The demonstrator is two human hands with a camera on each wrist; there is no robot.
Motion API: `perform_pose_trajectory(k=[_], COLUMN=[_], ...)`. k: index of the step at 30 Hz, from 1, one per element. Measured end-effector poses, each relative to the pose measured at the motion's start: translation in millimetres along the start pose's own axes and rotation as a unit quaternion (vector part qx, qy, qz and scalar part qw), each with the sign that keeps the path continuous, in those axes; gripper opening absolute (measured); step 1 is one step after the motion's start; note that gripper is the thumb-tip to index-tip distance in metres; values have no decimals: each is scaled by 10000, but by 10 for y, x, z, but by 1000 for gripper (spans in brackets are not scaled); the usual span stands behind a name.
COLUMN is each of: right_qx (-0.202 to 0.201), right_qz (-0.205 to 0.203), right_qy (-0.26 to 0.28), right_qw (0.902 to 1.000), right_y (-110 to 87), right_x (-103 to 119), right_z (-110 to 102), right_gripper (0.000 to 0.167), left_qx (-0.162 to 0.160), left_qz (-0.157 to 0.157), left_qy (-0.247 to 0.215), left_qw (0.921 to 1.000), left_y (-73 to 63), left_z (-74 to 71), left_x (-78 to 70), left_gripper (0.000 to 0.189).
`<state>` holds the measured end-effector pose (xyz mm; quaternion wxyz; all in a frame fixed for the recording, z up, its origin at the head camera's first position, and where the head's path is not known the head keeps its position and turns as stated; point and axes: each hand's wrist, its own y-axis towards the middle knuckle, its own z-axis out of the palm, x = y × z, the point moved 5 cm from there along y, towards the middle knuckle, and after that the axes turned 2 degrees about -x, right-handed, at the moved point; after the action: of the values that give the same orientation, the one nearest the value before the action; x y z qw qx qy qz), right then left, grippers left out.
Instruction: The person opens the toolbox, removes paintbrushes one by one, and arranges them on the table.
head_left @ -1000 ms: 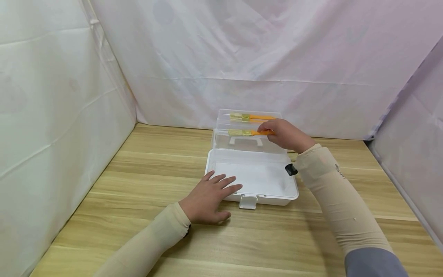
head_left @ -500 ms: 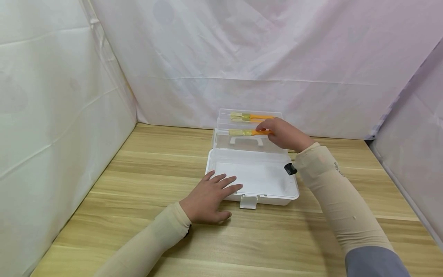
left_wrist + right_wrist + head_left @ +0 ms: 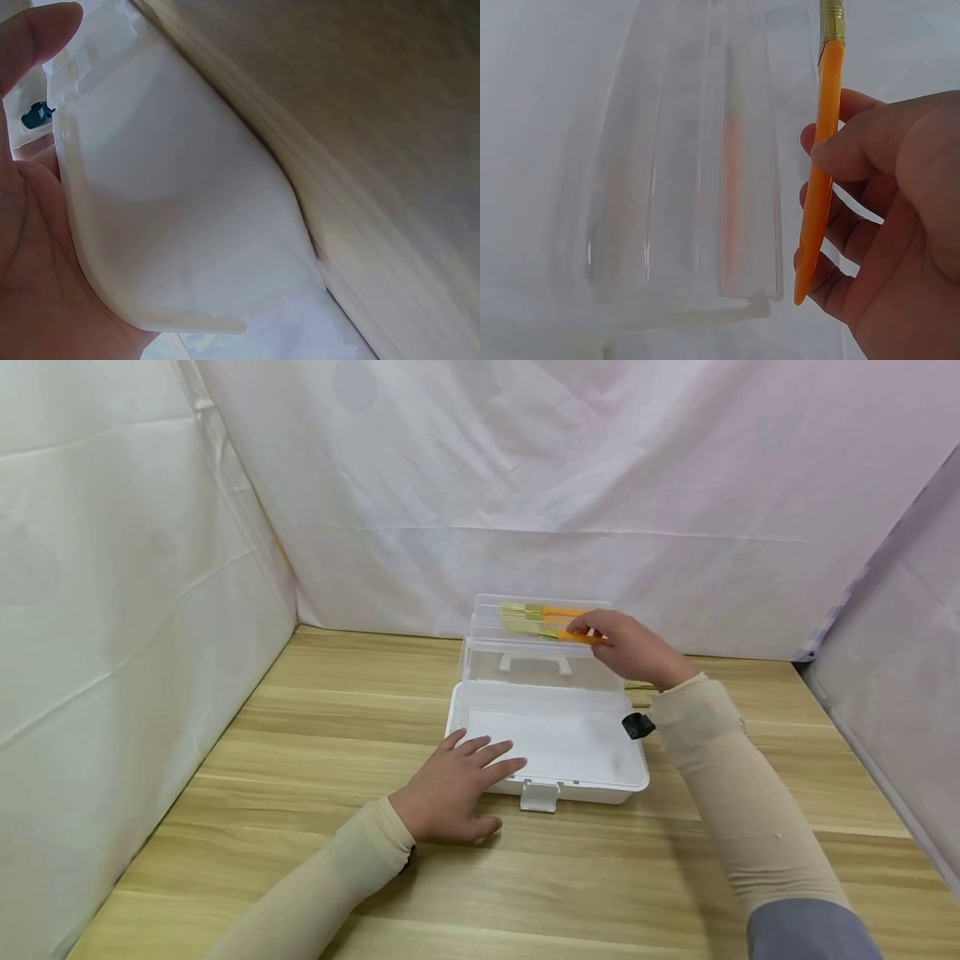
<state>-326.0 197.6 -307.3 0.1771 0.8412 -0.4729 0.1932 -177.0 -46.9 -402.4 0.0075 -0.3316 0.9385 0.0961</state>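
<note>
One wood-grain table [image 3: 352, 735] is used as support. On it, one white storage box [image 3: 555, 743] is set open, its compartmented clear tray [image 3: 486, 627] raised far, presumably for access. The box's near-left corner is covered by the left hand [image 3: 453, 789], fingers spread, apparently for steadying. By the right hand [image 3: 633, 647], one paintbrush [image 3: 553, 634] is pinched at its orange handle, likely to spare the bristles, over or before the tray (unclear). At least one resting brush [image 3: 534, 612] is seen there. One latch [image 3: 540, 797] is counted.
</note>
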Motion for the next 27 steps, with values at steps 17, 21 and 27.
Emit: perform_pose_trajectory(k=[17,21,27], right_qx=[-237,-297,-154], right_qz=[399,438,645], right_qy=[526,516,624], right_qw=[9975,9973,9958], right_y=[-298,-395,-552], right_x=[-196,-217,-299], right_z=[-72,-86,-57], right_gripper=[38,37,37], left_qx=[98,100,148], left_qz=[-5,-11,-39], left_qy=[-29,3,-32], left_qw=[9999,9999,9999], left_y=[-4,-4,-10], left_z=[0,-1,-8], left_x=[-10,-6,-8], left_gripper=[78,78,77])
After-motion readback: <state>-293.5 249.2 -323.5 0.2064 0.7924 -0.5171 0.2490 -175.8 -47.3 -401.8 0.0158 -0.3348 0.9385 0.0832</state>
